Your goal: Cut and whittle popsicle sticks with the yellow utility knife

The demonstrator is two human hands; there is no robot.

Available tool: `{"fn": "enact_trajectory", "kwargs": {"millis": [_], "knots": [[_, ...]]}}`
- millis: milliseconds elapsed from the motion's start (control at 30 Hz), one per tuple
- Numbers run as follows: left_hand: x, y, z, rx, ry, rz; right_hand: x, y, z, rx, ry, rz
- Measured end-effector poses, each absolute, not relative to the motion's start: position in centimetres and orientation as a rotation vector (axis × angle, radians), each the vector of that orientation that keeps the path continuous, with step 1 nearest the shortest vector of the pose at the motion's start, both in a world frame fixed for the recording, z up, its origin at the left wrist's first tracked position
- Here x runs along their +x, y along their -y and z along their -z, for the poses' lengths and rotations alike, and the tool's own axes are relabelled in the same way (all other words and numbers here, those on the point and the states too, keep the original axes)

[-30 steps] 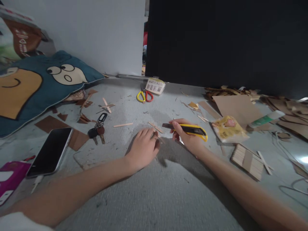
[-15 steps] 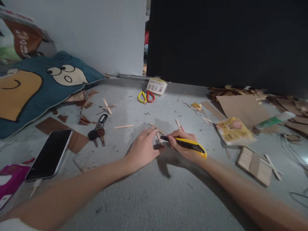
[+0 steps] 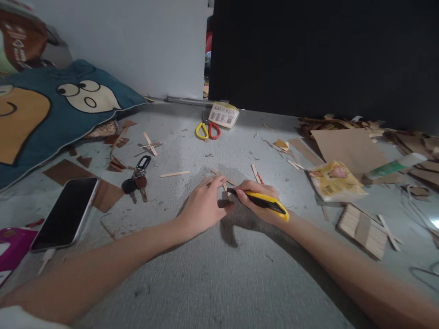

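Observation:
My right hand (image 3: 257, 197) is closed around a yellow and black utility knife (image 3: 265, 201), its dark tip pointing left. That tip meets a small wooden craft stick (image 3: 225, 187), which my left hand (image 3: 205, 204) steadies between its bent fingers and thumb. Part of this stick is hidden by the fingers. A second craft stick (image 3: 231, 180) lies crosswise just beyond the fingertips. To the left rests a loose craft stick (image 3: 174, 174), and past my right knuckles lies another stick (image 3: 254, 172) beside a small red item.
Scissors (image 3: 207, 130) lie at the back by a small packet (image 3: 223, 114). On the left are keys (image 3: 135, 184), a phone (image 3: 65, 214) and a cushion (image 3: 61, 109). On the right are a yellow packet (image 3: 336, 180), a glue stick (image 3: 394, 166), bundled craft sticks (image 3: 362, 231) and cardboard (image 3: 348, 148).
The knife's handle end has shifted slightly left, its tip still at the stick. My left hand stays nearly in place. The whole view has tipped a little.

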State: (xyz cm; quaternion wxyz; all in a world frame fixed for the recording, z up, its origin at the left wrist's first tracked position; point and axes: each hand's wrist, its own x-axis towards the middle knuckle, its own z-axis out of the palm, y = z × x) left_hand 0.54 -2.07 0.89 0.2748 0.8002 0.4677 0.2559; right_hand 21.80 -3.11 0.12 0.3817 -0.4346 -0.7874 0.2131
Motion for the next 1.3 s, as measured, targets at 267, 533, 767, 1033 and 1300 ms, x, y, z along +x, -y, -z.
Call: {"fn": "enact_trajectory", "kwargs": {"millis": [267,533,767,1033,1300], "knots": [[1.0,2.1,-0.7,2.146,-1.269,-0.735,21.6,2.5,-0.4,-1.151,2.025,-0.579],[0.7,1.9,-0.5,2.090,-1.227,-0.696,21.9,2.6,0.3,-1.080,2.043,-0.552],[0.6,1.8,-0.8,2.154,-1.227,-0.650,21.8,2.7,0.0,-1.103,2.063,-0.504],[0.3,1.2,-0.9,2.277,-1.205,-0.524,21.8,2.8,0.1,-1.085,2.075,-0.464],[0.6,1.3,-0.7,2.332,-1.214,-0.504,21.5,3.5,0.0,-1.144,1.991,-0.471]]}}
